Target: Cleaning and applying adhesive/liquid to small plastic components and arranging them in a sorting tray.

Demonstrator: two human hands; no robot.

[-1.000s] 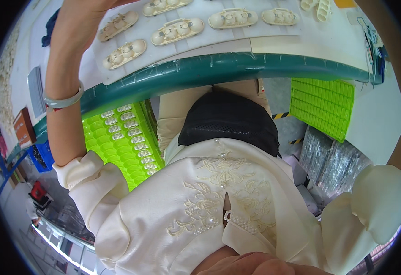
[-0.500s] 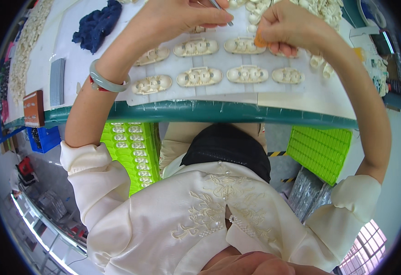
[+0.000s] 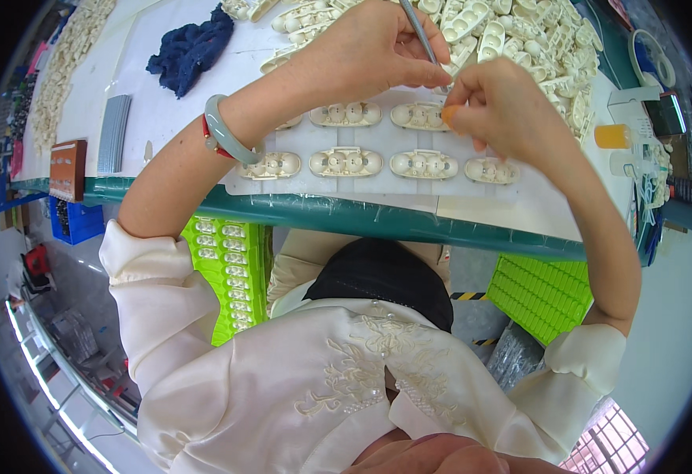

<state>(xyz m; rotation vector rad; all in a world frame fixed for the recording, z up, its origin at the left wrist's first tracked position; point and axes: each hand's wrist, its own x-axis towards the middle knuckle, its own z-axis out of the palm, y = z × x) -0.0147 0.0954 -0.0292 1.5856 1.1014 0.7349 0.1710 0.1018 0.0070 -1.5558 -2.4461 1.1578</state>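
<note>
left hand [image 3: 369,51] grips tool [image 3: 418,28], right hand [image 3: 504,107] pinches orange bit [image 3: 448,114] over tray [image 3: 423,117]; next likely needs precise seating.

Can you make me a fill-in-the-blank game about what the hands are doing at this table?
1. The left hand holds a thin grey ____ that points down between both hands.
2. The bracelet on the left wrist is pale ____.
3. The crumpled cloth on the white table is dark ____.
4. The crates under the table edge are bright ____.

Missing words: tool, green, blue, green.
</note>
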